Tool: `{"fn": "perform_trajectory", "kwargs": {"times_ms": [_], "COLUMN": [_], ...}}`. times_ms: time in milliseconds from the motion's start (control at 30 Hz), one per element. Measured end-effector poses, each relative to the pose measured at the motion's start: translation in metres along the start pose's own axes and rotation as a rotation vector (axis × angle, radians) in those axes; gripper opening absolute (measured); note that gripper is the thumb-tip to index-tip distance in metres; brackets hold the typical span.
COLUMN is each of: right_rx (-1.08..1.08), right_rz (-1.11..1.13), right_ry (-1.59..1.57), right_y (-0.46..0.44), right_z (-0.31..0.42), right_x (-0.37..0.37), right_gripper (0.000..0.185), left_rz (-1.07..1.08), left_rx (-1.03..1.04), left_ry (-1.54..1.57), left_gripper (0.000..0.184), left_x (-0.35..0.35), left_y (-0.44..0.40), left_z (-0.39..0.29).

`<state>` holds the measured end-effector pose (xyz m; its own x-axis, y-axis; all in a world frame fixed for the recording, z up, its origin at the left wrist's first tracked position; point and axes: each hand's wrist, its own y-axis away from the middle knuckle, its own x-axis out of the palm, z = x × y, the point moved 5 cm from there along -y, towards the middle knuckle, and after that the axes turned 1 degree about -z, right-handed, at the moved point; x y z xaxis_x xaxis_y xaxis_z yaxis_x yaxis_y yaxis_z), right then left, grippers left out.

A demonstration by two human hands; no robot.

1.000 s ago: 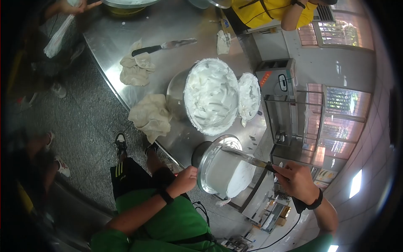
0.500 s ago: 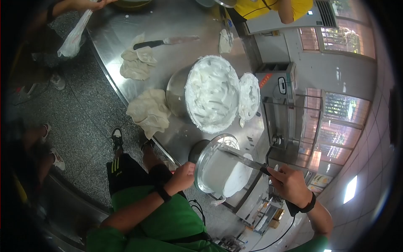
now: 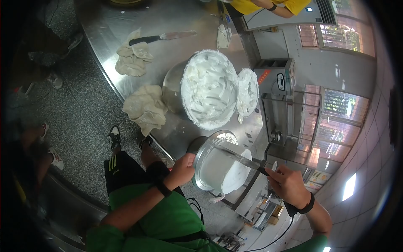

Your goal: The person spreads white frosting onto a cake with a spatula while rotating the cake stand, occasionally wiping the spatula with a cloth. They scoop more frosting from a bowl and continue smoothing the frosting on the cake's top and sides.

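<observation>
A cake [image 3: 221, 171] coated in white cream sits on a round metal turntable [image 3: 199, 170]. My left hand [image 3: 181, 171] has its fingers closed at the turntable's near rim. My right hand [image 3: 290, 187] grips the dark handle of a palette knife [image 3: 239, 158], whose long blade lies along the cake's side. A tail of cream sticks out from the cake's top edge. Beside the turntable stands a large metal bowl [image 3: 173, 90] heaped with whipped cream [image 3: 209, 89].
A smaller round thing covered in cream [image 3: 247, 92] adjoins the bowl. Crumpled cloths [image 3: 145, 110] and another spatula with a black handle [image 3: 145, 40] lie on the steel table [image 3: 98, 29]. A person in yellow [image 3: 247, 6] stands across it. Other people's legs show at left.
The view has shifted slightly. The palette knife stays against the cake's side and my left hand stays at the turntable rim. A bystander's hand with a plastic bag has left view at upper left.
</observation>
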<state>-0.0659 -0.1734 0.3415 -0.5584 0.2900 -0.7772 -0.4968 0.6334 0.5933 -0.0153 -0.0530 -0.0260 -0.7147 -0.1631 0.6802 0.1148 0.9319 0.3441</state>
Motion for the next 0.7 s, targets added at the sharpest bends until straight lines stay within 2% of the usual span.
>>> {"fn": "perform_trajectory", "kwargs": {"times_ms": [100, 333, 433, 533, 600, 633, 700], "right_rx": [0.006, 0.020, 0.025, 0.015, 0.008, 0.000, -0.001], "right_rz": [0.012, 0.028, 0.025, 0.016, 0.024, 0.029, 0.038], "right_ry": [-0.004, -0.015, -0.026, -0.036, -0.032, -0.026, -0.033], "right_y": [0.000, -0.001, -0.002, -0.003, -0.005, -0.007, -0.008], "right_z": [0.001, 0.000, -0.002, -0.002, -0.002, -0.001, -0.001], "right_x": [-0.001, -0.001, 0.000, -0.001, -0.002, -0.003, -0.005], "right_gripper": [0.028, 0.028, 0.026, 0.025, 0.025, 0.025, 0.025], "left_rz": [0.010, 0.017, 0.033, -0.078, -0.170, -0.169, -0.019], "left_rx": [0.074, 0.058, 0.066, 0.051, -0.060, -0.063, -0.355], "left_ry": [0.022, 0.006, 0.145, 0.077, -0.188, -0.189, -0.201], "left_gripper": [0.041, 0.043, 0.045, 0.049, 0.045, 0.045, 0.042], "left_x": [0.001, 0.001, -0.004, -0.022, -0.030, -0.029, -0.021], "left_y": [-0.006, -0.031, -0.033, -0.022, 0.002, 0.011, 0.027], "left_z": [0.001, -0.003, -0.003, 0.005, 0.019, 0.020, 0.030]}}
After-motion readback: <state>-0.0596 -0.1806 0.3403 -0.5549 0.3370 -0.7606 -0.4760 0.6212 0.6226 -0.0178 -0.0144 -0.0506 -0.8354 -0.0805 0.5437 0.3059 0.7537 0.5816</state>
